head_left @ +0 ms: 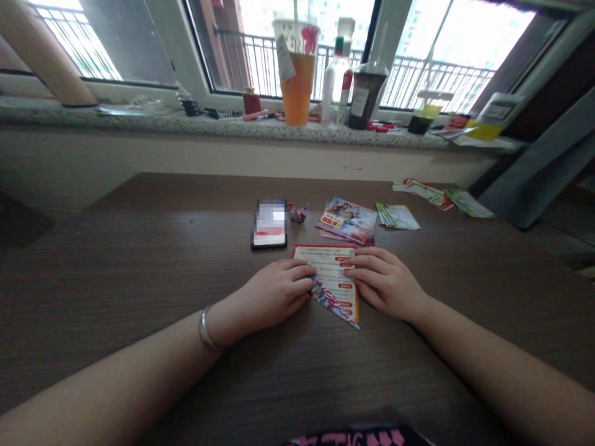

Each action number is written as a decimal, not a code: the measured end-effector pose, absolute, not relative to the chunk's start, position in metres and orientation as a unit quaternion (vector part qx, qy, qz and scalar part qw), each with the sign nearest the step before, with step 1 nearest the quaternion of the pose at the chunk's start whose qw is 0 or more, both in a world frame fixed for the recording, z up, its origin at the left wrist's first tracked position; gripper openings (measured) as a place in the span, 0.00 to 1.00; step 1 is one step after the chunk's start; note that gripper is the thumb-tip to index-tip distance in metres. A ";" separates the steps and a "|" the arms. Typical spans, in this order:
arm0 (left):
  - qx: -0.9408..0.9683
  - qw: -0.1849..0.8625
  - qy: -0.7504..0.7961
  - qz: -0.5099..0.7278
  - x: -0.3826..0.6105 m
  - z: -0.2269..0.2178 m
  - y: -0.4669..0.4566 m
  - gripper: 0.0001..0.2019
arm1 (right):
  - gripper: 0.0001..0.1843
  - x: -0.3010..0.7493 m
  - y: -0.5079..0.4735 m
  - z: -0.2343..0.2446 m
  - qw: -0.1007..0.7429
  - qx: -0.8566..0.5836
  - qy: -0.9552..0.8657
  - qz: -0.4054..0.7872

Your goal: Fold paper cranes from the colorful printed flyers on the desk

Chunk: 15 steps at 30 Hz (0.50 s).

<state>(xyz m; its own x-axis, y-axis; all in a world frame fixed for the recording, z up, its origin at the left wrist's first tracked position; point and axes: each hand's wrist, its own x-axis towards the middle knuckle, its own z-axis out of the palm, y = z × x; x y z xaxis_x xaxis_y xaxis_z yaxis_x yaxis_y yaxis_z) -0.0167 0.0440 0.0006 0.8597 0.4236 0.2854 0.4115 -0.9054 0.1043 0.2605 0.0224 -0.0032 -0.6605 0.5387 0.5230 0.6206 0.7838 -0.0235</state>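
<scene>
A printed paper leaflet (331,263) lies on the dark wooden table, folded across one corner so that a colourful strip runs along its slanted lower edge. My left hand (279,290), with a silver bangle at the wrist, rests on the leaflet's left side, its fingers laid over the fold. On the opposite edge, my right hand (388,282) lies with its fingers spread flat on the paper. Just beyond the leaflet are a phone (269,224) with a blurred screen, a small folded paper figure (298,213) and a stack of colourful flyers (349,220).
Green-and-white paper slips (398,217) and more leaflets (432,194) lie at the table's far right. On the stone windowsill (209,126) stand a large cup of orange drink (297,87), a clear bottle (331,87), a dark drink cup (365,96) and small items.
</scene>
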 end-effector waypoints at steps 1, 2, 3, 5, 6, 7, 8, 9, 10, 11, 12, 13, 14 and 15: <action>0.964 0.024 0.216 0.155 -0.016 0.001 0.045 0.09 | 0.14 0.260 0.022 -0.003 0.263 -0.321 -0.907 -0.075; 0.963 0.028 0.216 0.157 -0.016 0.002 0.045 0.09 | 0.15 0.261 0.022 -0.003 0.266 -0.322 -0.906 -0.070; 0.962 0.032 0.219 0.157 -0.016 0.002 0.046 0.09 | 0.15 0.261 0.022 -0.004 0.266 -0.322 -0.906 -0.066; 0.961 0.044 0.227 0.151 -0.017 0.002 0.047 0.09 | 0.16 0.261 0.021 -0.004 0.261 -0.320 -0.909 -0.059; 0.960 0.052 0.233 0.145 -0.017 0.002 0.047 0.09 | 0.16 0.260 0.020 -0.004 0.258 -0.318 -0.911 -0.056; 0.960 0.058 0.238 0.139 -0.018 0.002 0.047 0.09 | 0.16 0.260 0.020 -0.004 0.254 -0.316 -0.912 -0.053; 0.959 0.061 0.243 0.134 -0.018 0.001 0.047 0.10 | 0.16 0.260 0.020 -0.005 0.253 -0.315 -0.914 -0.050; 0.959 0.063 0.245 0.132 -0.018 0.001 0.047 0.10 | 0.16 0.260 0.020 -0.005 0.252 -0.314 -0.914 -0.047; 0.959 0.063 0.244 0.130 -0.018 0.000 0.047 0.11 | 0.16 0.260 0.020 -0.004 0.253 -0.313 -0.914 -0.044; 0.960 0.062 0.240 0.130 -0.018 0.000 0.047 0.11 | 0.16 0.260 0.020 -0.004 0.253 -0.312 -0.915 -0.042; 0.961 0.061 0.235 0.132 -0.018 0.000 0.047 0.12 | 0.15 0.260 0.020 -0.004 0.253 -0.311 -0.915 -0.040; 0.962 0.060 0.231 0.133 -0.018 -0.001 0.046 0.12 | 0.15 0.260 0.020 -0.004 0.251 -0.310 -0.916 -0.039; 0.962 0.061 0.230 0.134 -0.018 0.000 0.046 0.13 | 0.15 0.260 0.020 -0.004 0.249 -0.308 -0.918 -0.038; 0.961 0.064 0.230 0.137 -0.018 0.000 0.045 0.13 | 0.15 0.260 0.020 -0.004 0.246 -0.305 -0.919 -0.038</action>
